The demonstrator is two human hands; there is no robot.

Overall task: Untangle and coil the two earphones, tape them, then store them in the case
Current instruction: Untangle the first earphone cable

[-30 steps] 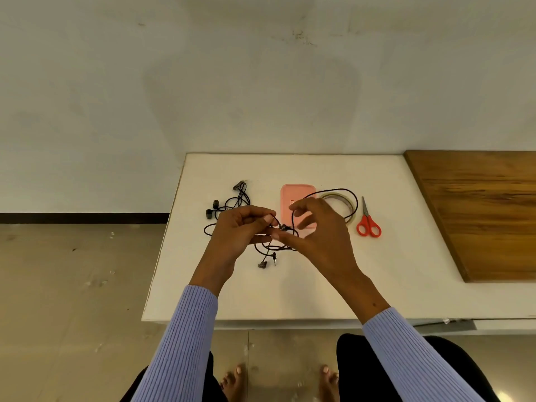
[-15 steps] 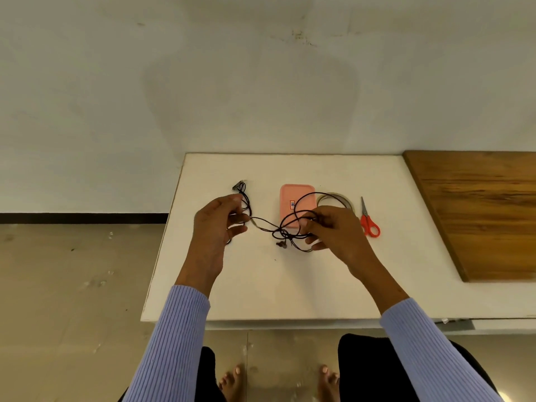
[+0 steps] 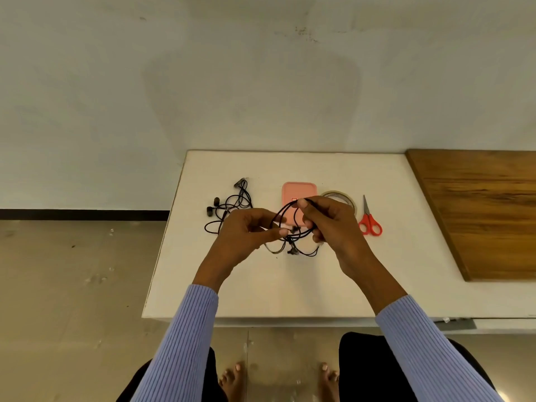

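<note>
Coiling is judged in hand: one earphone [image 3: 293, 227] is pinched in loops above the table [image 3: 290, 285] by left hand [image 3: 243, 236] and right hand [image 3: 333, 224]; taping is required next.

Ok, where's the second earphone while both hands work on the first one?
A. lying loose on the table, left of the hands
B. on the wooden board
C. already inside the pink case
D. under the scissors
A: the second earphone lies in a loose tangle on the white table, left of the pink case, untouched by either hand.
</note>
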